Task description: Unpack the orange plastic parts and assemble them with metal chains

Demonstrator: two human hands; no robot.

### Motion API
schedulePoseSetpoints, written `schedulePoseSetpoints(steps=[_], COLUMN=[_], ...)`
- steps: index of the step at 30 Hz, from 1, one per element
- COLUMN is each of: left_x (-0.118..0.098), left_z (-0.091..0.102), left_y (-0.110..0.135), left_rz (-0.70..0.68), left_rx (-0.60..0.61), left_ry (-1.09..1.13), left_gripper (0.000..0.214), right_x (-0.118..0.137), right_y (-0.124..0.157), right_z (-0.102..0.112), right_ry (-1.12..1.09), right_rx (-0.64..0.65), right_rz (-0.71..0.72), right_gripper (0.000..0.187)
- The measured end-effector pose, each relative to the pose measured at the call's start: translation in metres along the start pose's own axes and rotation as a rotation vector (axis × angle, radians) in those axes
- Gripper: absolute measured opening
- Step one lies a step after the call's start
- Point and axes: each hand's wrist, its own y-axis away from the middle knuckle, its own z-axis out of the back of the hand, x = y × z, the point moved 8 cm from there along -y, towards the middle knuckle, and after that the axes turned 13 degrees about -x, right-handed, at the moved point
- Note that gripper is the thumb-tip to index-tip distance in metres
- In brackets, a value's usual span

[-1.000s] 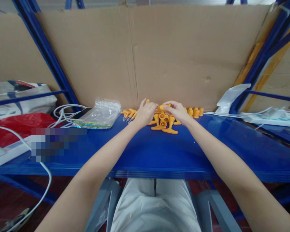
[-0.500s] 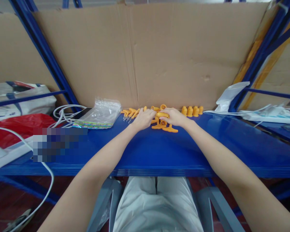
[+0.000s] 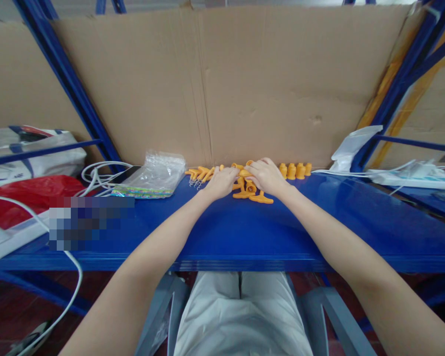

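My left hand (image 3: 223,182) and my right hand (image 3: 266,175) meet over a pile of orange parts at the back of the table. Between them is an orange corkscrew handle (image 3: 246,173), with the fingers of both closed around it; much of it is hidden. Just below, T-shaped orange handles (image 3: 261,198) and a hollow orange cap (image 3: 250,189) lie on the blue surface. Beside my left hand rest several orange corkscrews (image 3: 201,173) with metal spirals (image 3: 195,184). A row of bell-shaped orange caps (image 3: 295,171) stands upright right of my right hand.
A stack of clear plastic bags (image 3: 155,175) lies left on the blue table (image 3: 241,232). Further left are white cables (image 3: 96,178) and a red bag (image 3: 40,195). A cardboard sheet (image 3: 244,89) walls the back. On the right lies a white power strip (image 3: 411,179).
My right hand has shifted slightly up and left, its fingers now curling over the top of the orange handle and covering more of it. My left hand stays nearly in place.
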Motion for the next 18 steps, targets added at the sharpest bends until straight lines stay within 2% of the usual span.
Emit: schedulePoseSetpoints(steps=[12,18], left_x=[-0.007,-0.007], left_z=[0.000,-0.001], left_y=[0.004,0.005], left_rz=[-0.066,-0.034], left_rx=[0.050,0.076], left_ry=[-0.020,0.008], left_gripper=[0.020,0.021], right_x=[-0.004,-0.004], right_y=[0.006,0.007], right_z=[-0.011,-0.020], right_ry=[-0.052,-0.092], right_rx=[0.115,0.128], right_rz=[-0.096,-0.108], right_gripper=[0.035,0.034])
